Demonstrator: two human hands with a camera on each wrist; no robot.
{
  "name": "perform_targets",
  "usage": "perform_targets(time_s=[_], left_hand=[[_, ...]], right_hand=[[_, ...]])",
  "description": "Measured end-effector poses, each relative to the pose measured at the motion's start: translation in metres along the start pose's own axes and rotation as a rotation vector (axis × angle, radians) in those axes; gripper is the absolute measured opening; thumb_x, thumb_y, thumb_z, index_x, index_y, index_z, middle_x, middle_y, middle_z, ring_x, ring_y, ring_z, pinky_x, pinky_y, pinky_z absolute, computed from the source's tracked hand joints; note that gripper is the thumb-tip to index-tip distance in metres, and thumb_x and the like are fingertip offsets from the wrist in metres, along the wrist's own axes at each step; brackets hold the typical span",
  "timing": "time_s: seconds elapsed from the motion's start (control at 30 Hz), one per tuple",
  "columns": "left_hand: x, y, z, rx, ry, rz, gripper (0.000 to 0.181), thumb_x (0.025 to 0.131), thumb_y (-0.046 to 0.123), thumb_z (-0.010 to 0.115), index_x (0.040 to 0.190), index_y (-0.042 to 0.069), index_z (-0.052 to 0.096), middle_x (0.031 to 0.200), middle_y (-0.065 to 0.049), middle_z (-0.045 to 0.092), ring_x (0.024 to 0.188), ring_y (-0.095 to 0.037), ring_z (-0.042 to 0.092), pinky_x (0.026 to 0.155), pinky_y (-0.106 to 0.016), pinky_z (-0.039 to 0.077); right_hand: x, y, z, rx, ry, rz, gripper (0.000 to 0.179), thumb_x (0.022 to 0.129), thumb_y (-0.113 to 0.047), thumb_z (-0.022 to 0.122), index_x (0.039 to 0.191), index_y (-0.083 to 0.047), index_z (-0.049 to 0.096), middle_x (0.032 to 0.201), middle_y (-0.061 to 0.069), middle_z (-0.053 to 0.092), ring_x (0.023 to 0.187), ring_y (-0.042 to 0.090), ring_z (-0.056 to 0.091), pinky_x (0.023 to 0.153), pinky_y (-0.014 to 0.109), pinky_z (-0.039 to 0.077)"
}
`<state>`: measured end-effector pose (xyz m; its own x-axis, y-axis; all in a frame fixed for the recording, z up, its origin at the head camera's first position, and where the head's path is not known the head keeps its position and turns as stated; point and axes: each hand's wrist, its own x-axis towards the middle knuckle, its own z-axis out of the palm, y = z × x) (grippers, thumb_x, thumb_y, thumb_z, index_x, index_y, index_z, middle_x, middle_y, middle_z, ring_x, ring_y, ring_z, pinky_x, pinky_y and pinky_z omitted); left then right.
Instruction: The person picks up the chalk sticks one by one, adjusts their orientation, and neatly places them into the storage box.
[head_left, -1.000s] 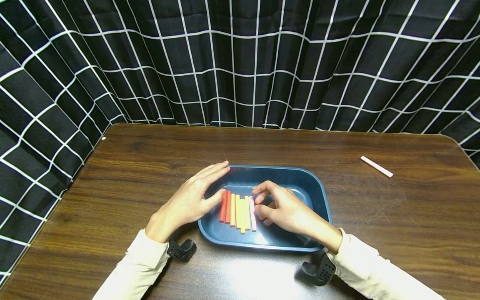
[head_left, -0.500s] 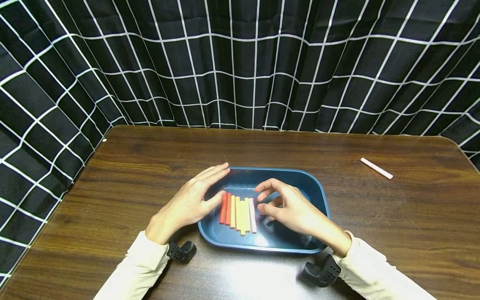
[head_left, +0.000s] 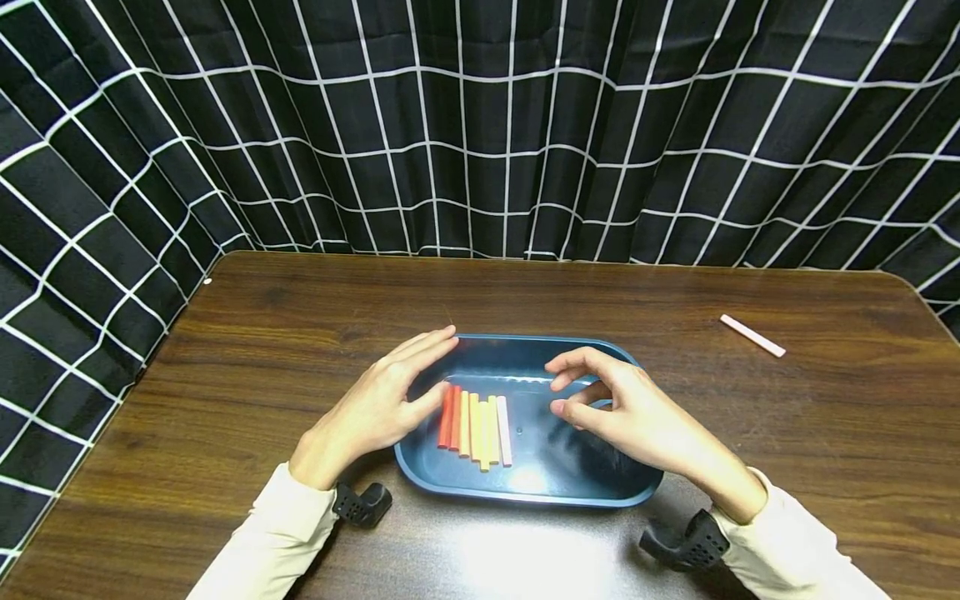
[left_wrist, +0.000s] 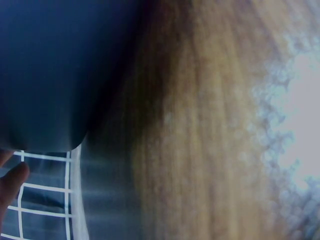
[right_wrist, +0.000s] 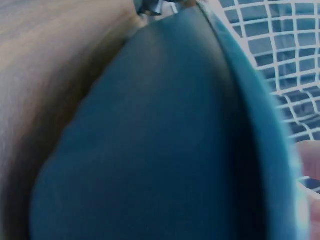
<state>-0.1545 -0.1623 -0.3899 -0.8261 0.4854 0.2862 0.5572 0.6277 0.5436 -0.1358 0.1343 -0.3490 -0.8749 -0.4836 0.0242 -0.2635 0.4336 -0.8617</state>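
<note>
A blue plastic tray stands on the table, with a row of chalk sticks lying side by side in its left half. Red sticks are at the left, yellow ones in the middle, and a pale pink stick ends the row. My left hand lies over the tray's left end, fingers extended, thumb at the red chalk. Over the right half hovers my right hand, fingers loosely bent, nothing between them. Both wrist views mostly show the tray's outer wall, blurred, with only bits of fingers.
One more pale pink chalk stick lies on the wooden table at the back right. Behind the table hangs a black curtain with a white grid. A small white bit sits at the far left table edge.
My right hand has drawn away rightward from the pale pink chalk in the row, its fingers spreading apart. The left hand and the chalk row stay where they were.
</note>
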Motion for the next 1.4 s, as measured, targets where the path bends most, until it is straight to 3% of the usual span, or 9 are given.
perform_targets(time_s=[0.27,0.53,0.73,1.07,1.4], left_hand=[[0.000,0.000,0.000,0.002,0.000,-0.003,0.055,0.093,0.019,0.066,0.144,0.006,0.052,0.154,-0.008,0.047,0.144,-0.030,0.042,0.120,-0.046,0.033],[0.001,0.000,0.001,-0.001,-0.001,-0.005,0.054,0.093,0.018,0.066,0.143,0.005,0.052,0.154,-0.008,0.047,0.144,-0.029,0.042,0.121,-0.046,0.033],[0.001,0.001,0.001,-0.005,-0.004,-0.009,0.054,0.093,0.018,0.066,0.144,0.005,0.051,0.154,-0.008,0.046,0.145,-0.028,0.042,0.121,-0.046,0.033],[0.001,0.000,-0.001,-0.008,-0.005,-0.011,0.055,0.093,0.018,0.066,0.144,0.005,0.051,0.154,-0.008,0.046,0.145,-0.028,0.041,0.121,-0.046,0.033],[0.001,0.000,0.000,-0.006,-0.002,-0.004,0.054,0.093,0.018,0.066,0.143,0.005,0.052,0.154,-0.009,0.047,0.144,-0.030,0.042,0.121,-0.046,0.033]], right_hand=[[-0.014,0.002,-0.024,-0.027,0.067,-0.037,0.034,0.092,-0.007,0.067,0.125,-0.003,0.058,0.110,0.016,0.066,0.089,0.006,0.071,0.071,0.024,0.060],[-0.027,0.026,-0.056,-0.034,0.141,-0.117,0.036,0.091,0.005,0.064,0.124,-0.006,0.057,0.107,-0.016,0.068,0.091,-0.001,0.071,0.070,0.017,0.058],[-0.033,0.036,-0.076,-0.065,0.193,-0.099,0.040,0.091,0.007,0.062,0.123,-0.016,0.058,0.114,-0.022,0.065,0.093,-0.006,0.070,0.073,0.013,0.057],[-0.032,0.050,-0.098,-0.073,0.256,-0.071,0.043,0.091,0.007,0.063,0.121,-0.024,0.058,0.107,-0.025,0.067,0.090,-0.009,0.069,0.070,0.011,0.056],[-0.028,0.076,-0.122,-0.226,0.357,-0.046,0.039,0.089,0.003,0.066,0.116,-0.025,0.059,0.095,-0.037,0.063,0.085,-0.019,0.063,0.067,0.003,0.049]])
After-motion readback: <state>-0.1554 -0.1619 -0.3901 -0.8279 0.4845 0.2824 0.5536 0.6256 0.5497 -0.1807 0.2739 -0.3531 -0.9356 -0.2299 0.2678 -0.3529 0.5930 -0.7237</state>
